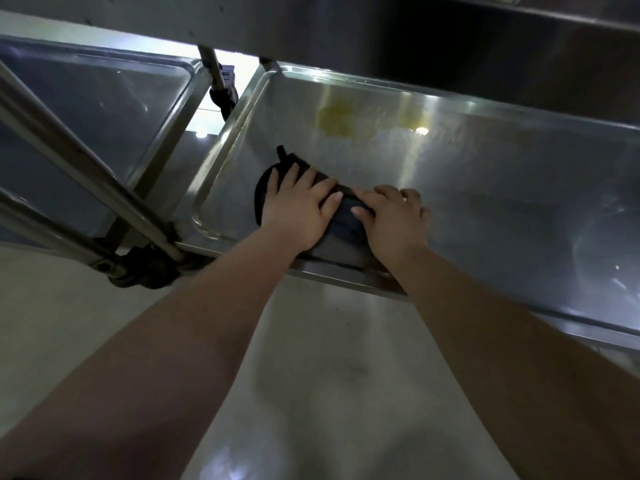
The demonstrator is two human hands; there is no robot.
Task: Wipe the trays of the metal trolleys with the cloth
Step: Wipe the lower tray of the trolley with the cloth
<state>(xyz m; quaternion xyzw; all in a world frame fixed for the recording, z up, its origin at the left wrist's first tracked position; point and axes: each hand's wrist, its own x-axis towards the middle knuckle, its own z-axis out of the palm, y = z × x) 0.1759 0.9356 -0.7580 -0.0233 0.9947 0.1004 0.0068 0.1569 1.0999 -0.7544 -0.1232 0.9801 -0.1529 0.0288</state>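
Both hands lay on a dark, crumpled cloth [346,225] at the near-left corner of the wide stainless-steel bottom tray [485,188] of a metal trolley. The cloth sat flat on the tray floor, just inside the raised near rim. The left hand [298,209] was spread over the cloth's left half, fingers straight and a little apart, palm down. That looked like a pressing hold, meant to keep the fabric flat against the steel while it was pushed. The right hand [391,220] covered the cloth's right end with its fingers bent and its thumb pointing toward the left hand. Whether it gripped a fold or only pressed down could not be told. Using two hands on one cloth probably served to add weight in the low, awkward space under the steel shelf above [415,29].

A yellowish smear [336,121] lay farther back on the same tray, well apart from the cloth and not yet reached. The wipe therefore seemed to be at its early stage, with most of the tray left to cover. A second steel tray [86,109] belonging to a neighbouring trolley stood to the left, beyond slanted metal tubes [69,161] and a dark caster wheel [145,268] on the pale glossy floor [329,358].
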